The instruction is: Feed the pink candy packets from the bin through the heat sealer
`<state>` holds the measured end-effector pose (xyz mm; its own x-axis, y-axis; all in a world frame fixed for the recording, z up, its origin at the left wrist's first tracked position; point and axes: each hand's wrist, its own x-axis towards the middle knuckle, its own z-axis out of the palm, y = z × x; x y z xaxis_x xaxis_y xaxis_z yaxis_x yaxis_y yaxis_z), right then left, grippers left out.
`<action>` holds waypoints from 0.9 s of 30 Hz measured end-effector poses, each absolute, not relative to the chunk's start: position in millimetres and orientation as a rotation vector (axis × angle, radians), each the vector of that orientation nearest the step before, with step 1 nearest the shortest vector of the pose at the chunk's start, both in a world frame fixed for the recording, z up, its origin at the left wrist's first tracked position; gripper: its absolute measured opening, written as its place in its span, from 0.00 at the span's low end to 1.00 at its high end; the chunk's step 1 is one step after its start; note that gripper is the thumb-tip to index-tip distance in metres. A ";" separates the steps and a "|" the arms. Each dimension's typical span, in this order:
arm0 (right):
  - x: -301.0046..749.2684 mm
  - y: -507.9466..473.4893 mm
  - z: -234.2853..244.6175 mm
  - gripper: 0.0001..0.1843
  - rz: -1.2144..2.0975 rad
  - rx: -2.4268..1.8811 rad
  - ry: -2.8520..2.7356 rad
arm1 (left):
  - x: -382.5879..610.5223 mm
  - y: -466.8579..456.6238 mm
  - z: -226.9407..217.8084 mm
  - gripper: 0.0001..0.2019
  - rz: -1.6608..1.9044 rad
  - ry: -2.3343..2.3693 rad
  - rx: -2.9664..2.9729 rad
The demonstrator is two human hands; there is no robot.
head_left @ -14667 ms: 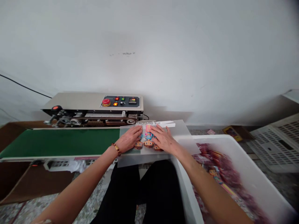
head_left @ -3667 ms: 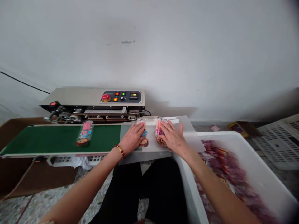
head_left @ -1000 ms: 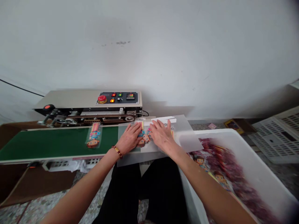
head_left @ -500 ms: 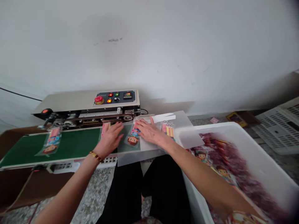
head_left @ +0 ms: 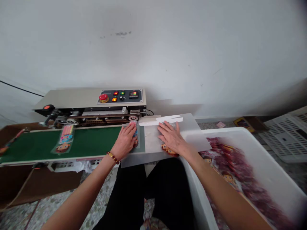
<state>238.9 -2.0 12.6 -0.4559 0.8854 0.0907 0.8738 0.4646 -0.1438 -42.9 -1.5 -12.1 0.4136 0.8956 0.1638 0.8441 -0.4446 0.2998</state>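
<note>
My left hand (head_left: 126, 140) lies flat, fingers stretched, on a clear cartoon-print packet (head_left: 135, 138) at the right end of the green conveyor belt (head_left: 35, 147), just below the sealer's intake. My right hand (head_left: 171, 138) rests flat with fingers spread on another packet (head_left: 168, 149) lying on the frosted plastic sheet (head_left: 192, 127). A further packet (head_left: 64, 140) lies on the belt towards the left. The band sealer (head_left: 91, 105) with its control panel (head_left: 120, 95) stands behind the belt.
A large white tub (head_left: 240, 137) holding several packets sits at my right. White slatted crates (head_left: 285, 134) lie on the floor at far right. A brown cardboard box (head_left: 14, 185) stands under the belt's left end. My black-clad legs are below.
My left hand came back right from the belt onto a new packet at the intake. My right hand shifted right onto another packet. The earlier packet rode further left on the belt.
</note>
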 end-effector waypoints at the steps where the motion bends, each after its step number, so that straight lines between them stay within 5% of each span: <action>1: 225.8 2.2 11.7 0.19 0.123 -1.531 -2.556 | -52.4 -1.2 -11.4 0.23 0.446 1.586 2.489; 8: 184.1 20.6 26.3 0.20 0.192 -1.467 -2.431 | -87.1 -7.9 0.8 0.17 0.584 1.894 2.455; 20: 232.3 -10.4 16.7 0.22 0.165 -1.505 -2.491 | 24.0 -1.4 1.5 0.19 0.834 1.373 2.556; 27: 211.1 -3.2 20.4 0.21 0.166 -1.500 -2.464 | 10.1 0.0 -5.6 0.24 0.464 1.405 2.625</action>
<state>211.1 -3.2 20.4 -0.4376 0.8859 0.1538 0.8572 0.4627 -0.2261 10.1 0.0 -5.6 0.5199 0.8287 0.2074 0.7894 -0.5588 0.2542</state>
